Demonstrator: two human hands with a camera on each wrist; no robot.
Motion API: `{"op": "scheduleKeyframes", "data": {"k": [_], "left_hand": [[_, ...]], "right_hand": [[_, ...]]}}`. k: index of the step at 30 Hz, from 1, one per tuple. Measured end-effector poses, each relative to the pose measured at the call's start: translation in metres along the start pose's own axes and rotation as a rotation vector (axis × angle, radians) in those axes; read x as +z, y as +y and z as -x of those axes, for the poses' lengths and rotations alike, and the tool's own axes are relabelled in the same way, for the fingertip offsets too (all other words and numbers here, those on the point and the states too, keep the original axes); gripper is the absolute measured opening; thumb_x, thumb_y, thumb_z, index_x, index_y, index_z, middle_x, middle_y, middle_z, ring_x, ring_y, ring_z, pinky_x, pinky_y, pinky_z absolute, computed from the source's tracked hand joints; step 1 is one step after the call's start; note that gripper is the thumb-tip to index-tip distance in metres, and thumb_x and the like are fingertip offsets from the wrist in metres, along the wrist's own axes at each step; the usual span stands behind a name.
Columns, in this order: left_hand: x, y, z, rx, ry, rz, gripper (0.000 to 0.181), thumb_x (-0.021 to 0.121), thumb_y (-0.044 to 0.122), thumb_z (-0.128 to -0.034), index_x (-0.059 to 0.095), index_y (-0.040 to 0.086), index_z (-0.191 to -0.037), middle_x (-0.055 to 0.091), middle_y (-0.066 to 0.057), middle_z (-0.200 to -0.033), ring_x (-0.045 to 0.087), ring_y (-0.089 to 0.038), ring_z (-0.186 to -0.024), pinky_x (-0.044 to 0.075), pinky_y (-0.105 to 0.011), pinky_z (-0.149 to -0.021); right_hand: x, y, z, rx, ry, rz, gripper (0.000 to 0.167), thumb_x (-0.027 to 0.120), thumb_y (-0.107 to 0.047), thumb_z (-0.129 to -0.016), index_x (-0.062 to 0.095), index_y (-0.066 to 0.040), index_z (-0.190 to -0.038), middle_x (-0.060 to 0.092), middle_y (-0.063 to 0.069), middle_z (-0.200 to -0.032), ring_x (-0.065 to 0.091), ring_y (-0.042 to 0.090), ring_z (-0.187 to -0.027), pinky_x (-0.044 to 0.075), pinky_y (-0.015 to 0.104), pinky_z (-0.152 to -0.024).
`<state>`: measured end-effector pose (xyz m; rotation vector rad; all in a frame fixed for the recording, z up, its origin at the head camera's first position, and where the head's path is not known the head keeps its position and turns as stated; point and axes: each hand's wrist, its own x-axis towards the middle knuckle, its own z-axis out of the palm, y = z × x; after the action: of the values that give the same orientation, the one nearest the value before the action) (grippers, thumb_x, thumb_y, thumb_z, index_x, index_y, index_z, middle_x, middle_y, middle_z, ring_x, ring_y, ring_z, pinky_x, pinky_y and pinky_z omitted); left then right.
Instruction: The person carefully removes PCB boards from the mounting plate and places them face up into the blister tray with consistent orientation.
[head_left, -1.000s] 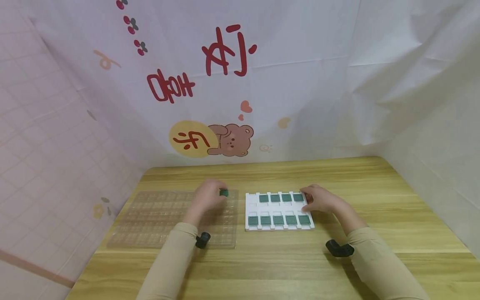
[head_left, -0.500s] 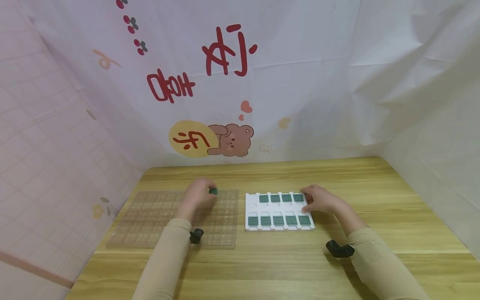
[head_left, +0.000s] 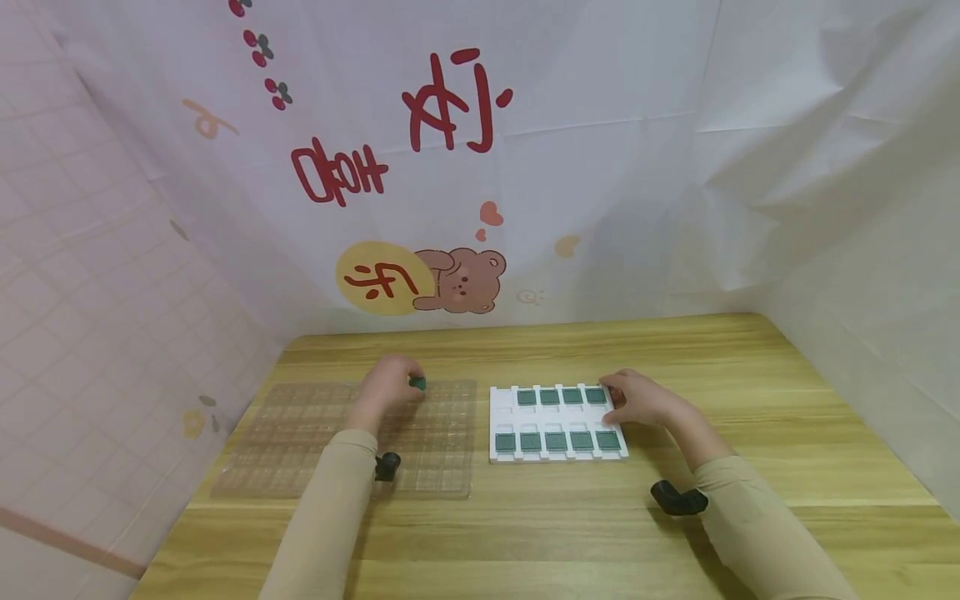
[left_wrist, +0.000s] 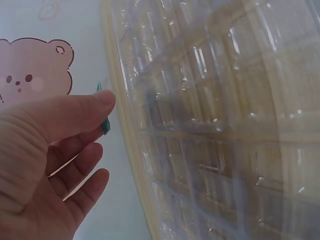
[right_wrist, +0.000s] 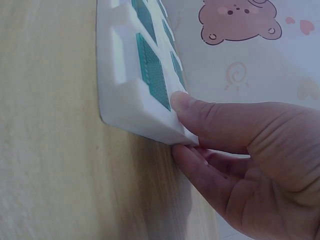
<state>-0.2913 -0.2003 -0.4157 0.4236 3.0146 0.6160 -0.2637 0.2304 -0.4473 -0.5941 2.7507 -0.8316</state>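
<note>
Pinched between thumb and fingertips of my left hand [head_left: 387, 390] is a small thin green chip [head_left: 417, 383]. In the left wrist view the chip [left_wrist: 106, 125] shows edge-on behind the thumb. That hand is over the far part of a clear plastic tray [head_left: 448, 477] divided into many small pockets. To the right lies a white tray [head_left: 517, 419], with green square chips in a far and a near row. My right hand [head_left: 639, 398] grips its right end, thumb on top and fingers against the underside edge, as the right wrist view shows.
A wooden table [head_left: 570, 533] carries both trays, a narrow strip of wood between them. White printed cloth [head_left: 622, 183] hangs behind the table and along both sides. The far-left pocket of the white tray holds no chip.
My left hand has moved left over the clear tray, carrying the green chip along. The right hand and the white tray have stayed where they were.
</note>
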Motion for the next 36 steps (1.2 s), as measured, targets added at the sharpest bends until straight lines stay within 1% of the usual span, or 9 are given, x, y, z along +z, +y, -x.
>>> {"op": "scheduleKeyframes", "data": {"k": [6,12,14,19,21,28,36], "left_hand": [[0.0022,-0.0041,-0.0009,0.018,-0.009,-0.028,0.017,0.077,0.003,-0.0812,0.076,0.004,-0.098,0.071,-0.008,-0.099,0.062,-0.024,-0.093,0.052,-0.044,-0.083],[0.0035,-0.0045,-0.0026,-0.004,-0.033,-0.042,0.017,0.077,0.003,-0.0823,0.076,0.005,-0.099,0.071,-0.007,-0.099,0.062,-0.023,-0.093,0.051,-0.044,-0.086],[0.0037,-0.0040,-0.0032,-0.010,-0.044,-0.046,0.016,0.077,0.002,-0.0822,0.076,0.005,-0.097,0.070,-0.006,-0.097,0.060,-0.022,-0.091,0.051,-0.043,-0.084],[0.0035,-0.0025,-0.0034,-0.012,-0.067,-0.049,0.013,0.076,-0.001,-0.0802,0.074,0.006,-0.091,0.067,-0.004,-0.090,0.054,-0.020,-0.082,0.049,-0.038,-0.075],[0.0037,-0.0026,-0.0037,-0.010,-0.070,-0.056,0.014,0.076,-0.002,-0.0795,0.074,0.006,-0.090,0.067,-0.004,-0.089,0.054,-0.020,-0.081,0.049,-0.038,-0.073],[0.0057,-0.0038,-0.0058,-0.006,-0.066,-0.095,0.015,0.077,0.000,-0.0793,0.075,0.007,-0.092,0.068,-0.003,-0.090,0.055,-0.019,-0.081,0.051,-0.039,-0.076],[0.0069,-0.0044,-0.0077,-0.004,-0.064,-0.105,0.015,0.076,-0.001,-0.0779,0.075,0.008,-0.091,0.068,-0.002,-0.089,0.055,-0.019,-0.081,0.050,-0.039,-0.075]], "right_hand": [[0.0006,0.0019,-0.0007,-0.004,0.000,-0.007,0.073,0.083,-0.016,-0.081,0.046,0.016,-0.135,0.052,0.026,-0.119,0.056,0.030,-0.100,0.048,0.048,-0.092],[0.0018,0.0032,-0.0011,-0.007,0.000,0.006,0.074,0.083,-0.018,-0.081,0.046,0.016,-0.136,0.053,0.023,-0.116,0.054,0.029,-0.098,0.047,0.048,-0.091],[0.0017,0.0032,-0.0011,-0.009,0.001,0.007,0.074,0.083,-0.018,-0.081,0.046,0.016,-0.135,0.053,0.022,-0.115,0.054,0.029,-0.098,0.047,0.048,-0.091],[0.0003,0.0015,-0.0006,-0.010,0.005,0.008,0.073,0.083,-0.018,-0.081,0.047,0.016,-0.135,0.054,0.021,-0.113,0.053,0.028,-0.097,0.047,0.047,-0.090],[0.0002,0.0013,-0.0006,-0.010,0.007,0.011,0.073,0.083,-0.018,-0.081,0.048,0.016,-0.134,0.054,0.021,-0.112,0.052,0.029,-0.096,0.046,0.047,-0.090],[0.0012,0.0017,-0.0010,-0.002,0.003,0.005,0.073,0.083,-0.018,-0.081,0.047,0.015,-0.135,0.053,0.021,-0.115,0.053,0.028,-0.098,0.046,0.047,-0.091],[0.0011,0.0013,-0.0011,-0.005,0.005,0.008,0.072,0.083,-0.017,-0.080,0.048,0.015,-0.134,0.054,0.021,-0.114,0.054,0.029,-0.098,0.047,0.048,-0.091]]}}
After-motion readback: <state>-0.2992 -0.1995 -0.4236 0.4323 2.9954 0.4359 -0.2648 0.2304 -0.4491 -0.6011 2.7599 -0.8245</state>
